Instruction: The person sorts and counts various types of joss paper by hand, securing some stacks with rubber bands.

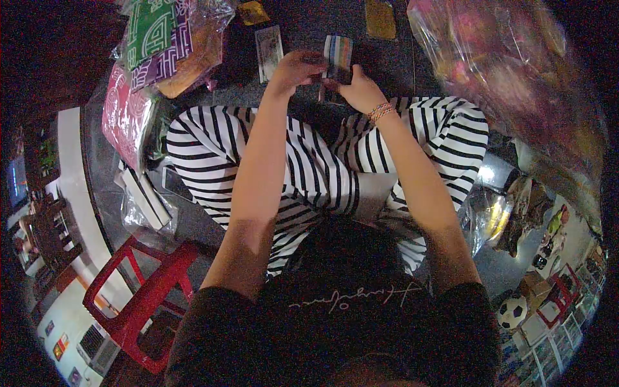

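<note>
Out in front of my crossed legs, my right hand point(362, 90) grips a small stack of paper slips point(337, 57) with blue, pale and orange stripes on its upper face. The thumb lies along the stack's right side. My left hand point(298, 72) is closed, its bent fingers meeting the stack's left edge; the fingertips are dark and hard to make out. Just beyond the left hand, a pale printed paper bundle point(269, 53) lies on the dark floor point(225, 90).
Plastic-wrapped green, purple and pink packets point(155, 39) lie at left, a large clear bag of pinkish items point(490, 45) at right. Gold-coloured pieces point(380, 19) lie ahead. Behind are a red stool point(138, 290), a football point(511, 312) and a wrapped black-and-white item point(145, 197).
</note>
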Demonstrator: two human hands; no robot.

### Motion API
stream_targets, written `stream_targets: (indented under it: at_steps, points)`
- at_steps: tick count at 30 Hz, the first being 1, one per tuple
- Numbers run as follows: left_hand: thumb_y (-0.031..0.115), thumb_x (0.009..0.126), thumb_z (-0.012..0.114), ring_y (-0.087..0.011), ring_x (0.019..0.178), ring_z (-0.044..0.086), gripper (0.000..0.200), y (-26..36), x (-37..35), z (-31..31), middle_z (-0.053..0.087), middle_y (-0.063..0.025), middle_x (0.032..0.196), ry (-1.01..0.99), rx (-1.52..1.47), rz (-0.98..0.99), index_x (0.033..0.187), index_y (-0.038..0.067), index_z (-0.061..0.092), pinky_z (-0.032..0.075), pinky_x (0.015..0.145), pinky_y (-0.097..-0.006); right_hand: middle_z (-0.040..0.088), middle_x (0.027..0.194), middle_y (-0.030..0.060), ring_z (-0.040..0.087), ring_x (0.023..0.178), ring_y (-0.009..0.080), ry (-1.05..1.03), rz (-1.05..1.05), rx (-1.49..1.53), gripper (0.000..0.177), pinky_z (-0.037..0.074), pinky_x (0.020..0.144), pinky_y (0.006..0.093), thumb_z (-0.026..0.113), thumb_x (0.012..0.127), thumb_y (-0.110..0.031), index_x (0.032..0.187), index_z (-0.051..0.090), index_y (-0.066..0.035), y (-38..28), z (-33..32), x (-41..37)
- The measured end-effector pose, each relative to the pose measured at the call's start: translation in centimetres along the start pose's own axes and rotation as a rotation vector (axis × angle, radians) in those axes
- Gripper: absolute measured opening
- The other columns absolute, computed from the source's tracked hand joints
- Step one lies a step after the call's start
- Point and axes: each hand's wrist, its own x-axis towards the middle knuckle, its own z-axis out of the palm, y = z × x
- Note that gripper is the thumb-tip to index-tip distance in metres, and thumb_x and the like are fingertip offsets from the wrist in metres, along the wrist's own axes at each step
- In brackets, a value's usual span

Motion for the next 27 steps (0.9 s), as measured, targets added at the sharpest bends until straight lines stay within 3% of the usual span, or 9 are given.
stream_targets:
  at_steps: [2, 6, 14, 20, 27]
  points:
    - [0.021, 0.069, 0.071, -0.015, 0.088, 0.057, 0.044, -0.2, 0.5, 0.1, 0.061, -0.004, 0.096, 0.043, 0.122, -0.045, 0.108, 0.008, 0.055, 0.044, 0.076, -0.0322, 0.051, 0.104, 0.032, 0.052, 0.1, 0.0386, 0.007, -0.004, -0.022, 0.089, 0.042, 0.084, 0.0403, 0.056, 0.066, -0.065, 0.113, 0.036, 0.009, 0.0, 0.0, 0.0]
    - [0.021, 0.07, 0.07, -0.015, 0.09, 0.058, 0.043, 0.6, -0.4, 0.2, 0.061, -0.0043, 0.096, -0.037, 0.013, -0.009, 0.108, 0.007, 0.055, 0.044, 0.076, -0.0322, 0.051, 0.104, 0.0323, 0.052, 0.1, 0.0392, 0.016, 0.002, -0.047, 0.09, 0.042, 0.085, 0.0406, 0.056, 0.066, -0.065, 0.112, 0.036, 0.01, 0.3, 0.4, 0.4]
    - [0.015, 0.075, 0.063, -0.0163, 0.09, 0.059, 0.04, 1.0, -0.6, 0.6, 0.061, -0.0088, 0.098, 0.035, 0.179, -0.022, 0.112, 0.005, 0.052, 0.047, 0.075, -0.0307, 0.051, 0.105, 0.0316, 0.052, 0.1, 0.0392, 0.014, 0.012, -0.01, 0.088, 0.042, 0.085, 0.0403, 0.057, 0.067, -0.064, 0.112, 0.036, 0.009, 0.3, 0.3, 0.4]
    - [0.014, 0.071, 0.068, -0.0154, 0.082, 0.059, 0.044, 0.6, -0.4, 0.0, 0.061, -0.0081, 0.097, -0.01, 0.02, -0.007, 0.11, 0.004, 0.052, 0.047, 0.074, -0.0277, 0.051, 0.106, 0.0307, 0.052, 0.101, 0.0381, 0.018, -0.001, -0.009, 0.091, 0.041, 0.087, 0.0395, 0.056, 0.066, -0.065, 0.115, 0.035, 0.008, 0.1, 0.1, 0.1]
    - [0.014, 0.07, 0.069, -0.0161, 0.088, 0.059, 0.048, -0.1, 0.4, -0.3, 0.062, -0.008, 0.095, -0.003, 0.089, -0.013, 0.113, 0.003, 0.05, 0.046, 0.072, -0.0267, 0.05, 0.107, 0.0309, 0.051, 0.103, 0.037, 0.014, 0.011, -0.007, 0.092, 0.041, 0.088, 0.0391, 0.057, 0.065, -0.065, 0.117, 0.034, 0.008, 0.0, 0.1, 0.1]
